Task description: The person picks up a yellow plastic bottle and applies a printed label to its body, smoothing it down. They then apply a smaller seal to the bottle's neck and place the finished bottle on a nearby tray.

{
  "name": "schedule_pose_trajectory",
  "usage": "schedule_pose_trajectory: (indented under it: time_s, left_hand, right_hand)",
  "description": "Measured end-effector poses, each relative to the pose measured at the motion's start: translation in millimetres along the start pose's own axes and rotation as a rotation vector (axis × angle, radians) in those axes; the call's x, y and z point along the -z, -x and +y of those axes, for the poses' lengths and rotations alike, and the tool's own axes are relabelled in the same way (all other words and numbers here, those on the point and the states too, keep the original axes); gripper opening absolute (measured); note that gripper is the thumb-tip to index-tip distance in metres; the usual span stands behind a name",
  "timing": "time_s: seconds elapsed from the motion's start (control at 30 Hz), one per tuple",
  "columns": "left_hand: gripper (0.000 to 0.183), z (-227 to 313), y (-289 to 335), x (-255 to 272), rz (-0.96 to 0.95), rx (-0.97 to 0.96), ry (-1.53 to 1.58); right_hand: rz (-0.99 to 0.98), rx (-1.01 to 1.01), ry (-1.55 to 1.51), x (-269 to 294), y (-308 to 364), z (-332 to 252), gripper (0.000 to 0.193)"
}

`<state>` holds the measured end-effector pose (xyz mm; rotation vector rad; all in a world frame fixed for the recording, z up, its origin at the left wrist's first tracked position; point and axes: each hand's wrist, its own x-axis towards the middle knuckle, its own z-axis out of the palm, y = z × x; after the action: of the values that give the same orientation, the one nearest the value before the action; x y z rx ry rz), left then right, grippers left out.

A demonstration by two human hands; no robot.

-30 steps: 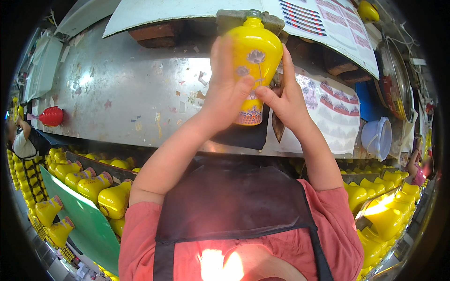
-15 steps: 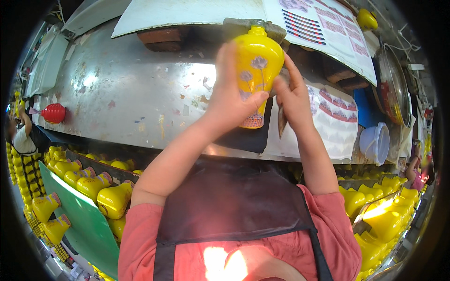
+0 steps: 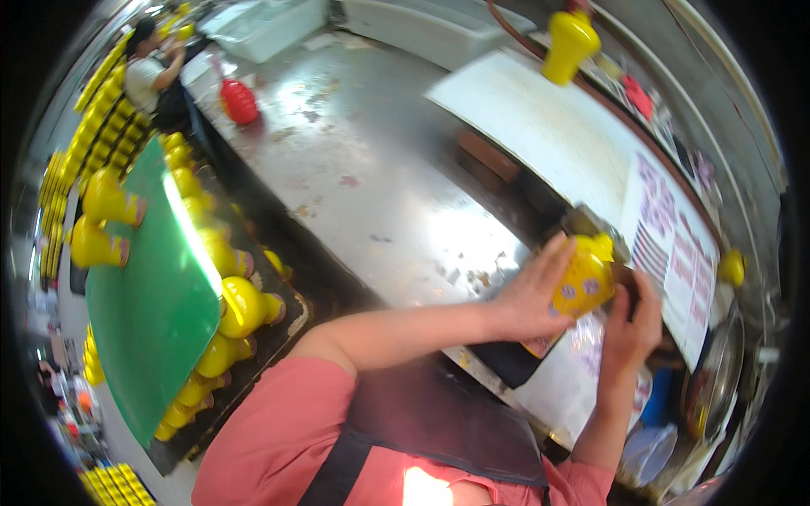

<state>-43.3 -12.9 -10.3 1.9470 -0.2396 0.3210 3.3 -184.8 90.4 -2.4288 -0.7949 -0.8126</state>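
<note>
Holding a yellow vase [image 3: 584,282] above a dark cloth [image 3: 504,361]
Left hand [image 3: 533,291] clasps its side, thumb across the front, likely against rolling; right hand [image 3: 634,325] curls opposite, contact unclear; the long axis slants away rightward, neck toward a grey pad [image 3: 582,221], probably its prop; a white board [image 3: 553,139] lies beyond

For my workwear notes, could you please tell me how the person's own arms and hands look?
The left hand and right hand are bare, with no gloves or bracelets showing. Forearms are uncovered below salmon-pink sleeves; a dark apron covers the front.
</note>
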Motion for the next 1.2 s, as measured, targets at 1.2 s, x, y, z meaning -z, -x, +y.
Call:
schedule_pose_trajectory:
  time_s: [1.2]
  left_hand:
    - [0.065, 10, 26, 10, 0.097, 0.179, 0.142]
  right_hand:
    - [-0.263, 0.497, -0.496, 19, 49, 1, 0.026]
